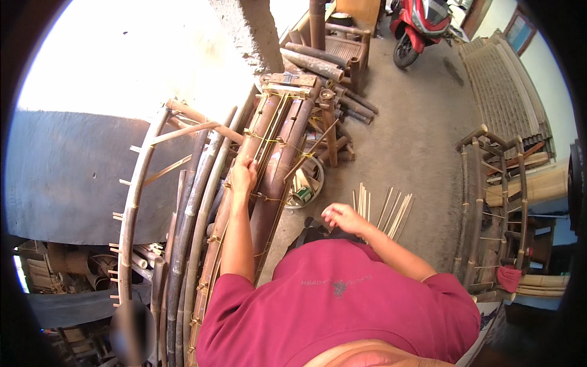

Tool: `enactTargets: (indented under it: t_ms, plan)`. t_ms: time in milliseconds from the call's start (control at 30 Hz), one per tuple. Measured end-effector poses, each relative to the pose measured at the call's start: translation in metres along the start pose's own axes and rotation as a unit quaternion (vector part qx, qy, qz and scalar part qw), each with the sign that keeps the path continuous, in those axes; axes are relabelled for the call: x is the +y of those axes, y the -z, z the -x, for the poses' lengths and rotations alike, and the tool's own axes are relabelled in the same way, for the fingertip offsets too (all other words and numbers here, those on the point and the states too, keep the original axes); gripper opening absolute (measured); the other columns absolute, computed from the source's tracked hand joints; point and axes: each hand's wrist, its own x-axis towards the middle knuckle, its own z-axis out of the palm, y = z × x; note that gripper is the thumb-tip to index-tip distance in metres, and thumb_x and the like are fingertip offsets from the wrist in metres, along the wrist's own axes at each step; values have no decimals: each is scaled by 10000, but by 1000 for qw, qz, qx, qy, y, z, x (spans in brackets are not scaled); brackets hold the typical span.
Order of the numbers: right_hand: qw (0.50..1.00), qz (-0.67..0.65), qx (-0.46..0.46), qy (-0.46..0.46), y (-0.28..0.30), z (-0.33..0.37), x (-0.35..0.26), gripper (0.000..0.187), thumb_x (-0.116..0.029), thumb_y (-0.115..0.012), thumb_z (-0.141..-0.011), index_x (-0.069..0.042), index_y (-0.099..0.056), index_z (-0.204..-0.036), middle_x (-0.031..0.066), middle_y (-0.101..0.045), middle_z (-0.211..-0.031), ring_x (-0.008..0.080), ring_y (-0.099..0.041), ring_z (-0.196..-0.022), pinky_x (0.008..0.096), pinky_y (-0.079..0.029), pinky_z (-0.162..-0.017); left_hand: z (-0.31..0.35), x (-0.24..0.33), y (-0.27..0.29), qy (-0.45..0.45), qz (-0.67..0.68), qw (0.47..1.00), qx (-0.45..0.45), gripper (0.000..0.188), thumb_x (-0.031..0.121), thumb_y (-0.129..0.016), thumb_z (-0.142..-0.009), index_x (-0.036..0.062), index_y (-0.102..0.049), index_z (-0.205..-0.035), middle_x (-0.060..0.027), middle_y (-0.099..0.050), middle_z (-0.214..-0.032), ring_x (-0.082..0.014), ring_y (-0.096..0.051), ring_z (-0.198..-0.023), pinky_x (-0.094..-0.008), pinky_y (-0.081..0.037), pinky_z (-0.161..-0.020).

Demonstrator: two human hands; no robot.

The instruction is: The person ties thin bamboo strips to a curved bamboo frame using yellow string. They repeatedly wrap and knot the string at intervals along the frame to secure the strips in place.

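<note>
Strips (269, 129) are laid lengthwise along the big poles (279, 165), w/ the L hand (244, 175) set at them partway down. Its fingers are curled in; whether a strip is pinched can't be told. The R hand (343, 218) is held half-curled over the lap, w/ nothing seen in it. Risk, as judged: if strips are bent hard or pulled sideways, one could be split or worked loose from the yellow ties (251, 133), esp. where a tie is slack; skin could be nicked by a sharp edge, since no gloves are worn. W/ only one hand at the work, strips may be poorly steadied. L arm is stretched fwd; R elbow is bent, forearm angled inward. Farther out, thin sticks (402, 211) are fanned near the R forearm and could be scattered if knocked; a basket (320, 177) is set beside the poles.
</note>
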Motion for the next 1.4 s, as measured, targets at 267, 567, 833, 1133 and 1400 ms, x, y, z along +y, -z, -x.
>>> enactTargets:
  t_ms: [267, 567, 833, 1133, 1400]
  plan:
    - [996, 37, -69, 40, 35, -139, -83, 237, -212, -489, -1011, -42, -644, -1069, 3, -622, -890, 81, -557, -755, 237, -485, -690, -29, 30, 2, 71, -20, 995, -74, 217, 185, -598, -905, 6, -718, -892, -253, -676, -858, -397, -671, -868, -449, -515, -791]
    - [853, -484, 32, -193, 28, -235, -132, 284, -361, -551, -946, -101, -659, -981, 29, -635, -880, 172, -618, -806, 343, -504, -767, -55, 78, -57, 187, -15, 981, 43, 226, 193, -567, -929, 26, -653, -1054, -223, -693, -995, -396, -653, -978, -470, -497, -869]
    - [637, 620, -152, 432, -58, -303, -244, 416, -424, -486, -939, -92, -716, -839, 109, -699, -902, 285, -652, -906, 566, -439, -797, -49, 45, -75, 63, -8, 989, 134, 259, 254, -539, -960, 23, -656, -977, -256, -671, -858, -446, -654, -820, -559, -493, -738]
    - [789, 225, -532, 210, 7, -271, -260, 363, -279, -536, -912, -23, -573, -657, 155, -570, -606, 318, -561, -596, 446, -475, -652, -51, 57, -65, 144, 21, 985, 91, 281, 275, -478, -996, 52, -650, -998, -236, -669, -835, -464, -633, -787, -540, -495, -689]
    - [796, 335, -399, 309, 57, -232, -151, 438, -258, -562, -903, -3, -527, -549, 207, -496, -544, 392, -516, -548, 468, -454, -673, -130, 69, 7, 136, 368, 902, 181, 245, 207, -553, -1008, -15, -656, -988, -44, -626, -727, -137, -620, -696, -292, -519, -748]
